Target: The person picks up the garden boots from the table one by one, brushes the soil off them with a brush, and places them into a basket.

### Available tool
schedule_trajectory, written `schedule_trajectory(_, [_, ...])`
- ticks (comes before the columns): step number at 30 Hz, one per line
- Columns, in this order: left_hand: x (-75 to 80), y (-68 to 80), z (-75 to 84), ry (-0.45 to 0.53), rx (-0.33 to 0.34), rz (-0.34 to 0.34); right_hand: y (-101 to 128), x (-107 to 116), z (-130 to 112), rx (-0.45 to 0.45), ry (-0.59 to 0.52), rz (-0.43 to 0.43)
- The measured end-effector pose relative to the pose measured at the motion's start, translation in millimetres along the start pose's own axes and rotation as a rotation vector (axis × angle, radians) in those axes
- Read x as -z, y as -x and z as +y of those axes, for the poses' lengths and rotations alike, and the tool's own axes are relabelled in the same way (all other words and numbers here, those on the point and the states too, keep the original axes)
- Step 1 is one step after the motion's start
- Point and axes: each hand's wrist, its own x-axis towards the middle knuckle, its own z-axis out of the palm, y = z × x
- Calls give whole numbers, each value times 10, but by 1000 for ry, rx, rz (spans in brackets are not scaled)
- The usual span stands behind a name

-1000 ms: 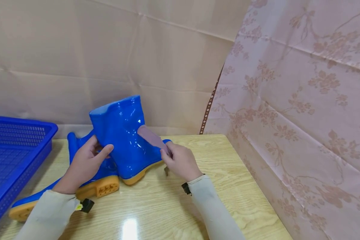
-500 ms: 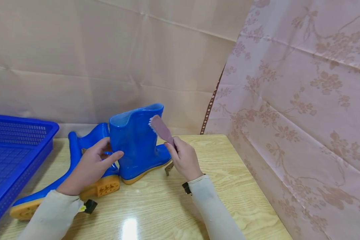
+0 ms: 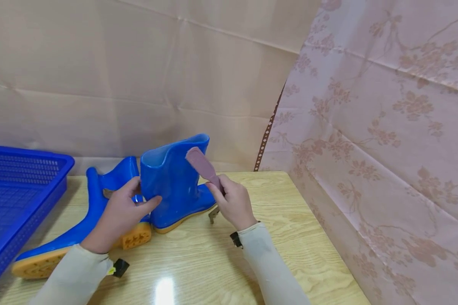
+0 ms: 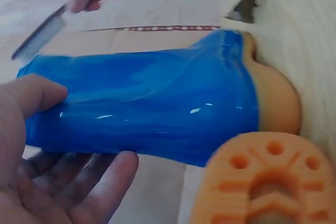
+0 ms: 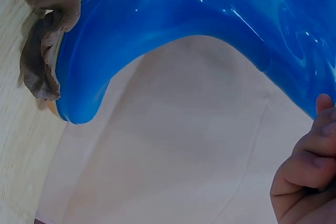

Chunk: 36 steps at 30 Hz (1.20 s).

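Note:
An upright blue rain boot (image 3: 175,182) with a tan sole stands on the wooden table (image 3: 290,220). My left hand (image 3: 126,207) grips its shaft, thumb on the near side and fingers behind; the left wrist view shows the thumb on the boot (image 4: 147,108). My right hand (image 3: 233,203) holds a brush (image 3: 200,165) with a mauve back, its head against the boot's top rim. The brush (image 4: 42,35) shows at the upper left of the left wrist view. A second blue boot (image 3: 80,228) lies on its side to the left, its orange heel (image 4: 262,182) close to my left hand.
A blue mesh basket (image 3: 23,190) sits at the table's left edge. Beige cloth hangs behind, and a flowered curtain (image 3: 385,148) closes off the right side. A brown cord (image 5: 47,51) dangles from the brush handle near the boot's toe.
The upright boot went from tilted toward me to standing straight, a little further right. The brush moved from the lower shaft up to the top rim. My left hand followed to the right.

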Motion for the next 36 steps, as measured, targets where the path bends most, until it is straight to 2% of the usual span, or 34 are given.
schedule_trajectory(3, [-55,14,25,-74,37,23,2,6,-2,-18,-3,5])
schedule_trajectory(6, [-100,22,29,-124,37,53,5,22,-4,-33,-3,11])
schedule_trajectory(12, [-113,-15,98,-80,26,109,18,92,21,-61,-25,25])
schedule_trajectory(15, [-82,-86,181,-22,6,86,14,135,43,-67,-24,42])
schedule_trajectory(19, [12,-195,289,-14,-24,50,-14,195,48,-80,-34,65])
schedule_trajectory(25, [313,-358,388,-54,-50,29,-62,246,27,-102,-87,112])
schedule_trajectory(31, [609,-487,248,-3,13,-111,-72,234,13,-90,-87,116])
schedule_trajectory(34, [655,-491,128,-27,27,-141,-65,221,17,-87,-87,111])
schedule_trajectory(36, [647,-475,53,-32,22,-137,-57,215,19,-87,-93,102])
